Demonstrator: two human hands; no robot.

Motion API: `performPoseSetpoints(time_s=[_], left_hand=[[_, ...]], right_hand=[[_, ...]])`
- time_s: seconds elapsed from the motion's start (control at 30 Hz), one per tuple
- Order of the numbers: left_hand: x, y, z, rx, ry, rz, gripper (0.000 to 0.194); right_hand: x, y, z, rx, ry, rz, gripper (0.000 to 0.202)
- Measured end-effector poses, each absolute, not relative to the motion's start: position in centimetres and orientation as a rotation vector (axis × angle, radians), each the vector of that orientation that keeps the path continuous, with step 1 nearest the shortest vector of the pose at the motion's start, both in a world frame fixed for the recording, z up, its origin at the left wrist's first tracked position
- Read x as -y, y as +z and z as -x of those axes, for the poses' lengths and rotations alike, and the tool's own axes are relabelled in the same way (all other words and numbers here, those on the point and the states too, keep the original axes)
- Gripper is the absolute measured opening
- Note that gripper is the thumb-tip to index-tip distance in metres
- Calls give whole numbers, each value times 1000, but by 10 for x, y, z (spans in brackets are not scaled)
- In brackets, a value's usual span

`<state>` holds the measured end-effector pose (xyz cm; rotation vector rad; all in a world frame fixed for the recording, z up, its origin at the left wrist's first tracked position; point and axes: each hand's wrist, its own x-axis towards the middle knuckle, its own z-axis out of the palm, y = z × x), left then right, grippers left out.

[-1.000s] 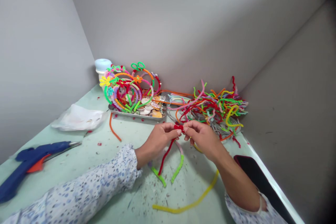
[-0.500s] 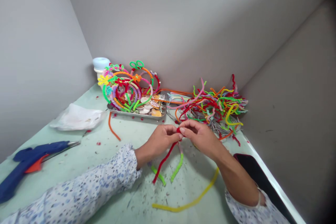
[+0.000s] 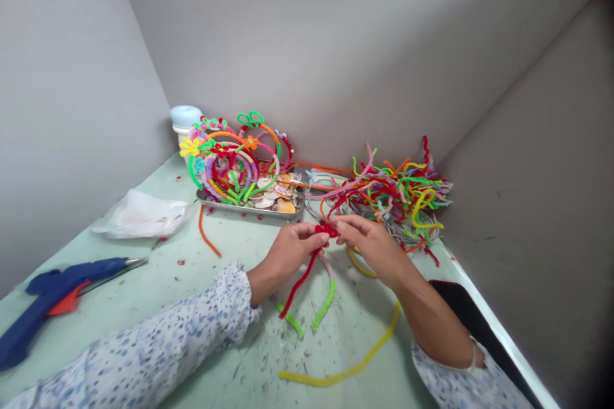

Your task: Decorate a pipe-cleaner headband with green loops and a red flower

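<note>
My left hand [image 3: 293, 252] pinches a small red pipe-cleaner flower [image 3: 327, 230] between thumb and fingers. A long red pipe-cleaner tail [image 3: 298, 286] hangs from it toward me. My right hand [image 3: 371, 246] is closed at the flower's right side, its thumb and fingertips on a petal. Below the flower is a headband [image 3: 325, 308] wrapped in pale pink, bright green and some purple; its top is hidden behind my left fingers. A yellow pipe cleaner [image 3: 343, 376] lies curved on the table nearer me, and part of another yellow piece shows beside my right hand.
A metal tray [image 3: 249, 209] holds finished headbands [image 3: 235, 153] and shells. To its right lies a heap of coloured pipe cleaners [image 3: 393, 195]. On the left are a blue glue gun [image 3: 71, 287] and a plastic bag [image 3: 144, 214]. A dark phone-like object [image 3: 472, 313] lies at right.
The red flower's loops now show spread out between my hands, where before my fingers mostly covered them. My right fingertips have shifted slightly right and up.
</note>
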<state>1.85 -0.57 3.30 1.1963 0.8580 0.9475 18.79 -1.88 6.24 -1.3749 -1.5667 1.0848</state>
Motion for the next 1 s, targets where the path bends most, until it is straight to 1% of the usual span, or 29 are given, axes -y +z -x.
performPoseSetpoints(time_s=[0.1, 0.23, 0.43, 0.63, 0.83, 1.0], left_hand=[[2, 30, -18, -864, 982, -1148, 20], [2, 30, -18, -843, 963, -1129, 18], [1, 29, -17, -845, 945, -1121, 17], [-6, 17, -13, -882, 989, -1166, 21], [-6, 11, -13, -908, 1027, -1196, 19], [-4, 11, -14, -908, 1078, -1179, 18]], right_hand=[[16, 56, -187, 1506, 1143, 1401, 26], [15, 53, -180, 1450, 1107, 1459, 19], [16, 49, -176, 1473, 1009, 1418, 22], [13, 29, -172, 1408, 1049, 1321, 28], [16, 16, -158, 1291, 1028, 1314, 21], [19, 10, -151, 1260, 1002, 1284, 20]])
